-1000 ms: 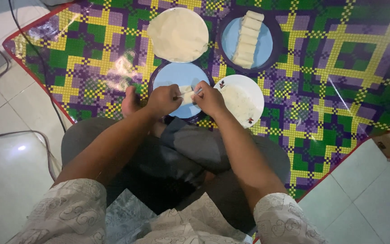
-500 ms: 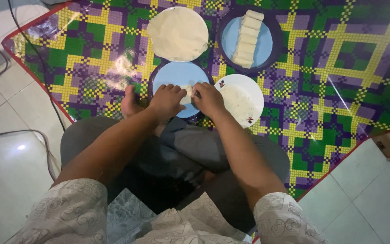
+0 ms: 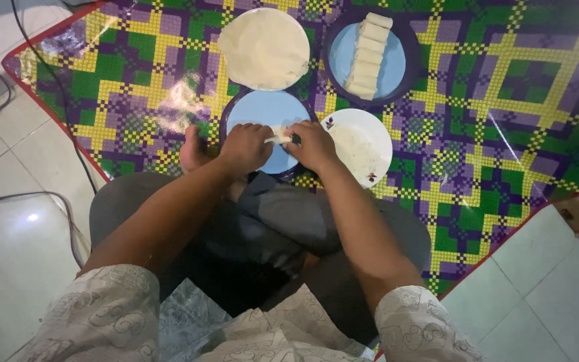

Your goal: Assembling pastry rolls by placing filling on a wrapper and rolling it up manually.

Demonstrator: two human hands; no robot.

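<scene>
My left hand (image 3: 244, 148) and my right hand (image 3: 312, 145) meet over a light blue plate with a dark rim (image 3: 263, 111). Between their fingertips they pinch a small pale rolled wrapper (image 3: 280, 136). A white plate (image 3: 363, 142) with a thin smear of pale filling sits just right of my right hand. Farther away lies a stack of round pale wrappers (image 3: 264, 47). To its right, a second blue plate (image 3: 397, 67) carries a row of several finished rolls (image 3: 368, 56).
Everything rests on a glossy purple, green and yellow patterned mat (image 3: 504, 100) laid over white floor tiles (image 3: 8, 255). My crossed legs in dark trousers (image 3: 269, 234) fill the near centre. Dark cables (image 3: 41, 194) run across the tiles at left.
Both hands stay over the blue plate and keep working the small roll; their fingers shift slightly. The plates have not moved.
</scene>
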